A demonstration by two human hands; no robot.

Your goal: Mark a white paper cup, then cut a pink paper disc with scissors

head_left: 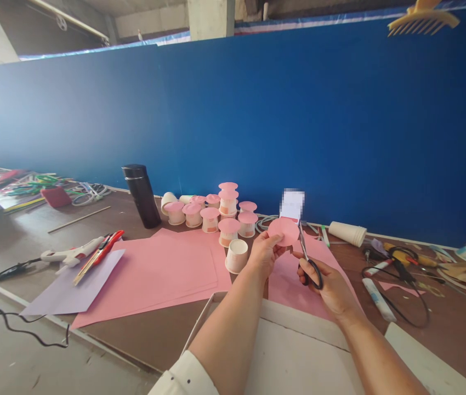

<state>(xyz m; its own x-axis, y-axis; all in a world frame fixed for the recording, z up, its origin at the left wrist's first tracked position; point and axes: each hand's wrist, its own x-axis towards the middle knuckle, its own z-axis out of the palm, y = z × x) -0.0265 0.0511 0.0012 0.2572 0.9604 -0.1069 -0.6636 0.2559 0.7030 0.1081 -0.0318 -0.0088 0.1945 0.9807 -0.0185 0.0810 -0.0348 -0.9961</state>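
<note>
My left hand [262,253] pinches a small pink paper disc [283,231] and holds it up above the table. My right hand [327,285] grips black-handled scissors [306,258], whose blades point up at the disc's right edge. Under both hands lie pink paper sheets [163,274]. A single white paper cup [237,255] stands just left of my left hand. Behind it is a cluster of several paper cups capped with pink discs [216,211].
A black flask [141,195] stands left of the cups. A glue gun [72,254], a red cutter [103,250] and a lilac sheet [72,285] lie at the left. A stack of cups [347,233], glue tube [378,299], cables and tools lie at the right. A blue wall [257,109] backs the table.
</note>
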